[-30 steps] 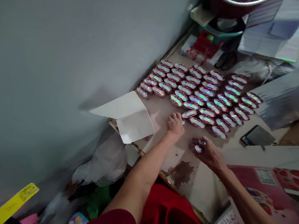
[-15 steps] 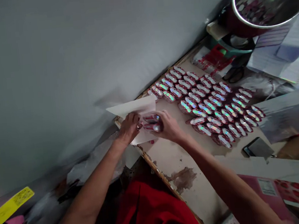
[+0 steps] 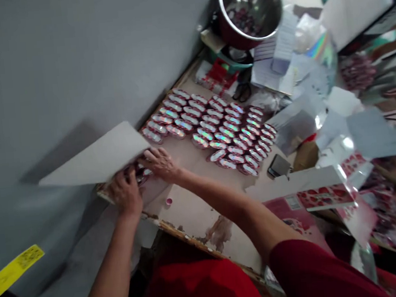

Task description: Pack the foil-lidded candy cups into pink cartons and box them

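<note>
My left hand point(image 3: 127, 192) is at the near left corner of the table, fingers curled over a few small shiny dark-red packs point(image 3: 140, 172). From the other side, my right hand point(image 3: 160, 163) has its fingers bent onto the same packs. Above both hands a white card flap point(image 3: 97, 160) stands tilted against the wall; it seems to belong to a box whose lower part is mostly hidden. A small pink round piece point(image 3: 168, 201) lies near my right wrist. Beyond it, many matching packs with glinting silver strips point(image 3: 213, 127) stand in slanting rows.
A steel bowl point(image 3: 225, 22) with dark-red pieces inside stands at the back by the wall point(image 3: 70, 62). Papers point(image 3: 270, 62) lie beside it. A phone-like dark object point(image 3: 278, 166) and an open strawberry-printed carton point(image 3: 323, 196) are to the right. The table's front edge point(image 3: 193, 241) is worn.
My view has swung right, so more clutter shows there. Both hands have brought the packs in under the white flap, which now stands taller. The pink piece is more exposed.
</note>
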`<state>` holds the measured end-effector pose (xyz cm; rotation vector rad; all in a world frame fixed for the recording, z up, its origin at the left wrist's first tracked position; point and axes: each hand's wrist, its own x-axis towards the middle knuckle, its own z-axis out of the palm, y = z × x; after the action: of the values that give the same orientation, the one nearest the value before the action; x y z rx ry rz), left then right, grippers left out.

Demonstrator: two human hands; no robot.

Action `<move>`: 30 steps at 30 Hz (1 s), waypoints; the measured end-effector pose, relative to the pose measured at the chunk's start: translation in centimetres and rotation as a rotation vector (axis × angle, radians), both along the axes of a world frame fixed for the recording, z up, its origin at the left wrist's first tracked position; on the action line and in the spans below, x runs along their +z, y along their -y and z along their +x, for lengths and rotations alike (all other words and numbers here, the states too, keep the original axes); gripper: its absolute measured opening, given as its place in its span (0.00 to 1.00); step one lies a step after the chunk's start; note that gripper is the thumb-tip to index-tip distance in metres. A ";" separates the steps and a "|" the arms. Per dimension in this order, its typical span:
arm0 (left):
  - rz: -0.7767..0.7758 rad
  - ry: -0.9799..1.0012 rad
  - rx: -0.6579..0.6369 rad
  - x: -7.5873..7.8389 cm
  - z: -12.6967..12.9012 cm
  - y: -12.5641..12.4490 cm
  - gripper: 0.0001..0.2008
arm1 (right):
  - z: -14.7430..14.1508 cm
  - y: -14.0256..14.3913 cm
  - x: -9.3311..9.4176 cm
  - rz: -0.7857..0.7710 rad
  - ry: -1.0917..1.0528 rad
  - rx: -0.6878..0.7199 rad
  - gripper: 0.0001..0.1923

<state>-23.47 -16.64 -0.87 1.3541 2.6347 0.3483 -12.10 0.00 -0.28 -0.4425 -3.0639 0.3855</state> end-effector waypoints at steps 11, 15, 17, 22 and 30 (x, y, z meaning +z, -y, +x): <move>0.113 0.159 -0.443 1.2 17.6 -16.6 0.42 | 28.6 -1.3 -2.0 0.116 0.038 -1.054 0.39; -0.003 0.104 -0.404 -1.5 19.0 -21.1 0.59 | 28.8 -1.6 -3.7 0.117 0.085 -1.058 0.36; -0.021 0.101 -0.415 -2.3 19.3 -20.8 0.57 | 28.2 -1.4 -3.5 0.108 0.057 -1.081 0.35; 0.008 0.137 -0.414 -2.9 20.3 -19.7 0.47 | 26.4 -1.7 -3.0 0.041 0.034 -1.119 0.37; -0.007 0.181 -0.704 -3.0 16.4 -20.9 0.22 | 24.0 -1.4 -4.8 -0.071 -0.023 -1.107 0.34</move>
<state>-7.03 4.28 -3.91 2.0068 1.8532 0.3320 11.92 1.43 -5.10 -1.9010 -2.2610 0.3999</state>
